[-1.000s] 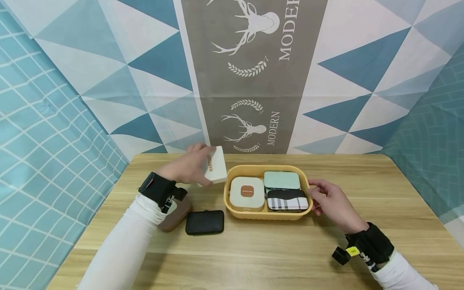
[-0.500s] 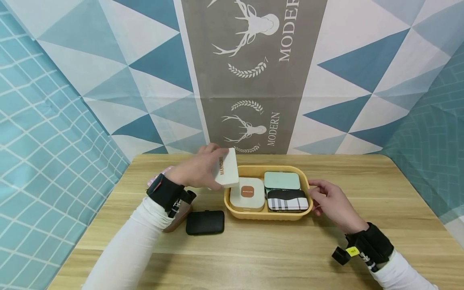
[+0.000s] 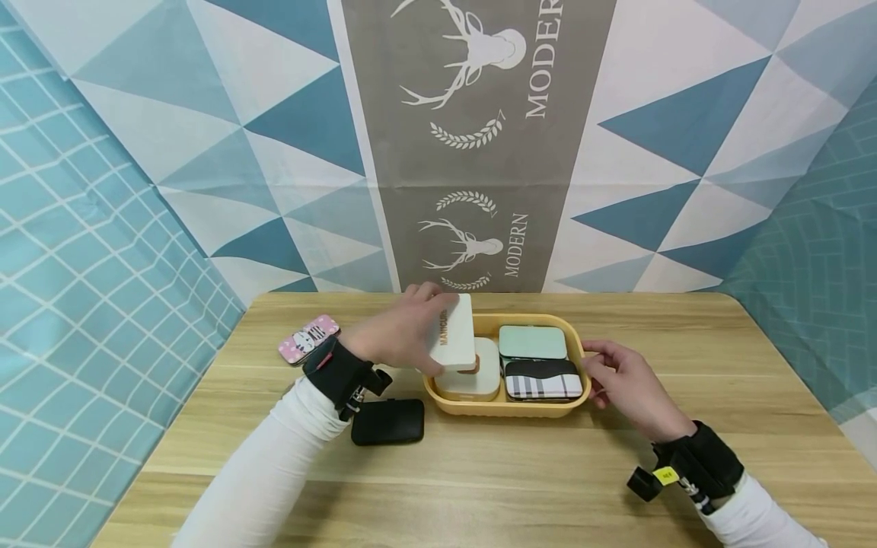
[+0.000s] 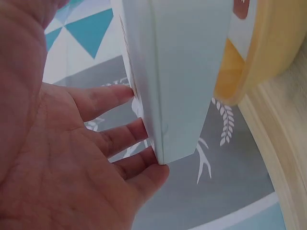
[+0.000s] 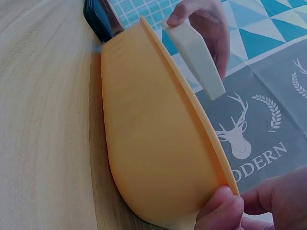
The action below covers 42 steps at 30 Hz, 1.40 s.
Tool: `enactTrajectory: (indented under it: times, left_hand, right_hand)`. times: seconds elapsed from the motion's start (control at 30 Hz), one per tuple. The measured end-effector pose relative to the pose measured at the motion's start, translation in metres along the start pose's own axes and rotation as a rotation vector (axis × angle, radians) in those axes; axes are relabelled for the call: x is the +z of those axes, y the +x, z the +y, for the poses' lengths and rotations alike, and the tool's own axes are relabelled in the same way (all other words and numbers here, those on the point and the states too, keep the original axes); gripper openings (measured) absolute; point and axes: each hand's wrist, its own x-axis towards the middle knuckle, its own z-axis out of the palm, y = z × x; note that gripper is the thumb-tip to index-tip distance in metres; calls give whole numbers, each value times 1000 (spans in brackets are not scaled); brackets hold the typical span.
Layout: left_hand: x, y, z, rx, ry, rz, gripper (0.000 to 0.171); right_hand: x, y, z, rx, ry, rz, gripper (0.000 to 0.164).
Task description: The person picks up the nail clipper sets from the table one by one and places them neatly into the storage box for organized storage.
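My left hand [image 3: 404, 332] grips a flat white box [image 3: 457, 331] with "MANICURE" lettering, fingers on its far edge and thumb on the near one. The box hangs tilted above the left end of a yellow plastic basket [image 3: 507, 409], partly covering a cream square case [image 3: 473, 388] inside. A mint-green case [image 3: 532, 342] lies at the basket's back right, with a black-and-white plaid case [image 3: 543, 386] in front of it. At the right end, my right hand [image 3: 630, 384] pinches the basket's rim between thumb and fingers; the right wrist view shows the yellow outer wall [image 5: 148, 124] beside it.
On the wooden table [image 3: 479, 487] a black case [image 3: 388, 422] lies just front-left of the basket. A pink case with a cartoon print [image 3: 308, 340] lies at the back left, beyond my left wrist. A patterned backdrop [image 3: 473, 152] rises behind the table.
My left hand has carried the white box rightward, from beside the basket to over its left end. The pink case has come into view behind the wrist. The right hand stays at the rim.
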Motion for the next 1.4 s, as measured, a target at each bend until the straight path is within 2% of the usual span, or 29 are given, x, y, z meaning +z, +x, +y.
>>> enactTrajectory:
  times: [0.27, 0.6, 0.8, 1.13, 1.4]
  left_hand:
    - [10, 7, 8, 30, -5, -7, 114]
    - [21, 14, 14, 46, -34, -31, 108]
    - [29, 18, 15, 60, -19, -36, 108]
    - [40, 24, 17, 40, 19, -66, 107]
    - [43, 27, 20, 31, 42, -83, 106]
  right_hand:
    - [0, 0, 1, 1, -4, 0, 50]
    - [1, 0, 0, 9, -17, -5, 50]
    - [1, 0, -1, 3, -16, -3, 50]
    - [0, 0, 0, 8, -28, 8, 47]
    - [0, -1, 0, -12, -17, -2, 48]
